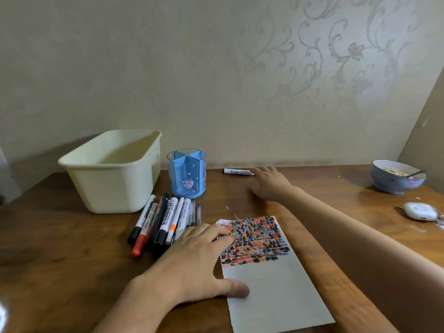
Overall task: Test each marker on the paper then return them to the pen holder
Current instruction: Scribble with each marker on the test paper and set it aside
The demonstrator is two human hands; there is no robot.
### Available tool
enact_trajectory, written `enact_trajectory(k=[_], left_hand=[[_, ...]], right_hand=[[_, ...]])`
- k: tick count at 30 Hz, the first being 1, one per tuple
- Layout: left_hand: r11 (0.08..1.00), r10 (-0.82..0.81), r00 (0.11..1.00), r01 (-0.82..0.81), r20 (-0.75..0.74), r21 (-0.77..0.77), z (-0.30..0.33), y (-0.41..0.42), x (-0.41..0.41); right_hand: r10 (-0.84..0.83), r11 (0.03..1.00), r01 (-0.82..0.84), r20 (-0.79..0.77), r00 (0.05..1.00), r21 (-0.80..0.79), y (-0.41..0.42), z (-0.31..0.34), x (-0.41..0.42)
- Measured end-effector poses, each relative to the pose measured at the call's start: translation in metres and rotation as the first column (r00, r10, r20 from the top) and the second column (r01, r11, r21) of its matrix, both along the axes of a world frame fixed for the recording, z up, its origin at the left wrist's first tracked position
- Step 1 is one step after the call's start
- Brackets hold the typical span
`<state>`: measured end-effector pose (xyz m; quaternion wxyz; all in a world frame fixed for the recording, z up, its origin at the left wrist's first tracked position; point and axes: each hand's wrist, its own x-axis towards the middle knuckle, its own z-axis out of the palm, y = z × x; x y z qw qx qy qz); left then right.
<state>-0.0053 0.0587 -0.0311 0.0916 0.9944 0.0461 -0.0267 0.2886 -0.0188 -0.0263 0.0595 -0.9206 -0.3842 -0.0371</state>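
This looks like a room in a home. A wooden tabletop (324,188) is pushed against a wall covered in pale wallpaper (336,56) with a raised floral scroll pattern, a domestic finish. Near the tabletop's far right edge stands a blue ceramic bowl (394,182) of food with a spoon (419,173) in it, and just in front of it a white earbud case (419,211). A cream plastic storage tub (113,174) sits at the far left, beside a blue pen holder (187,174) printed with a cartoon cat.
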Motion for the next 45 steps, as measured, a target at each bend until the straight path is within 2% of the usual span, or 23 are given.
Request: enact_trajectory(k=[4,9,15,18,19,21,24,26,28,30,32,34,38,41,45], left_hand=[[1.0,-0.007,1.0,0.007,0.006,0.001,0.0,0.001,0.0],[0.999,-0.021,1.0,0.02,0.001,0.028,0.0,0.003,0.001],[1.0,-0.018,1.0,0.018,-0.011,0.024,0.0,0.003,0.001],[1.0,-0.01,1.0,0.01,-0.017,0.016,0.0,0.002,-0.001],[1.0,-0.007,1.0,0.007,-0.026,0.014,0.001,0.002,-0.002],[1.0,0.0,0.999,0.0,-0.047,0.005,0.003,0.001,-0.002],[1.0,0.01,0.997,-0.011,-0.073,-0.02,0.005,0.0,-0.002],[0.999,0.014,0.997,-0.016,-0.074,-0.033,0.006,-0.001,-0.002],[0.999,0.023,0.997,-0.025,-0.068,-0.034,0.008,-0.003,-0.003],[0.999,0.027,0.998,-0.029,-0.059,-0.033,0.01,-0.006,-0.003],[0.999,0.025,0.999,-0.027,-0.044,-0.045,0.01,-0.008,-0.003],[0.998,0.025,0.999,-0.027,-0.034,-0.053,0.01,-0.008,-0.003],[0.998,0.019,1.0,-0.019,-0.003,-0.065,0.009,-0.011,-0.003],[0.994,-0.01,0.99,0.024,0.143,-0.103,0.009,-0.014,-0.002],[0.982,-0.06,0.919,0.124,0.39,-0.142,0.007,-0.027,0.001]], right_hand=[[-0.089,0.995,0.092,-0.055,0.994,0.048,0.019,-0.013,0.012],[-0.115,0.991,0.118,-0.055,0.992,0.06,0.028,-0.013,0.025],[-0.167,0.983,0.165,0.011,0.986,0.074,0.022,-0.014,0.034],[-0.132,0.991,0.129,0.092,0.987,0.04,0.005,-0.005,0.025],[-0.114,0.992,0.109,0.079,0.99,0.067,-0.003,-0.001,0.019],[-0.06,0.977,0.078,-0.091,0.994,0.198,-0.025,0.005,0.003],[0.124,0.884,0.101,-0.435,0.892,0.457,-0.067,0.016,-0.037],[0.295,0.802,0.154,-0.606,0.738,0.578,-0.098,0.021,-0.068],[0.419,0.743,0.218,-0.693,0.587,0.633,-0.122,0.021,-0.096],[0.471,0.702,0.275,-0.718,0.513,0.657,-0.137,0.017,-0.116],[0.486,0.69,0.284,-0.717,0.5,0.666,-0.144,0.012,-0.129],[0.48,0.692,0.261,-0.699,0.53,0.673,-0.145,0.012,-0.135],[0.515,0.692,0.227,-0.69,0.509,0.685,-0.142,0.016,-0.144],[0.507,0.725,0.182,-0.693,0.513,0.665,-0.138,0.014,-0.151],[0.56,0.695,0.221,-0.709,0.429,0.684,-0.134,0.011,-0.159]])
